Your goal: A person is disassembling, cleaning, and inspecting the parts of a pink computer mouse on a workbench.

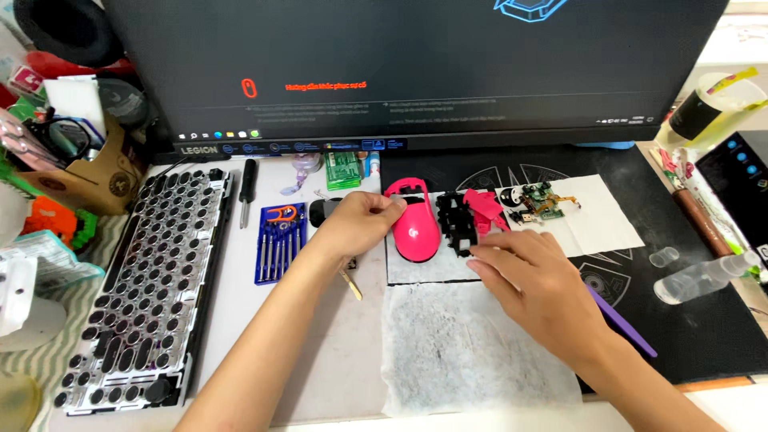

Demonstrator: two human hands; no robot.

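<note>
The pink mouse shell (416, 224) lies on a grey sheet (424, 268) near the desk's (320, 352) middle, just in front of the monitor (400, 64). The left forearm reaches in from the near edge, and the left hand (360, 220) curls its fingertips against the shell's left side, touching it rather than clamped on it. The right arm comes in from the near right corner; the right hand (532, 280) lies palm down, fingers loosely spread and holding nothing, its fingertips on the sheet below the black frame (456, 222). Just right of the frame lie pink pieces (484, 208), then a circuit board (540, 200) on a white tissue (600, 224). A larger wipe (456, 352) covers the near edge. A purple tool (624, 324) shows beside the right wrist. Towards the left edge sit a screwdriver set (280, 244) and a keyboard (144, 296).
</note>
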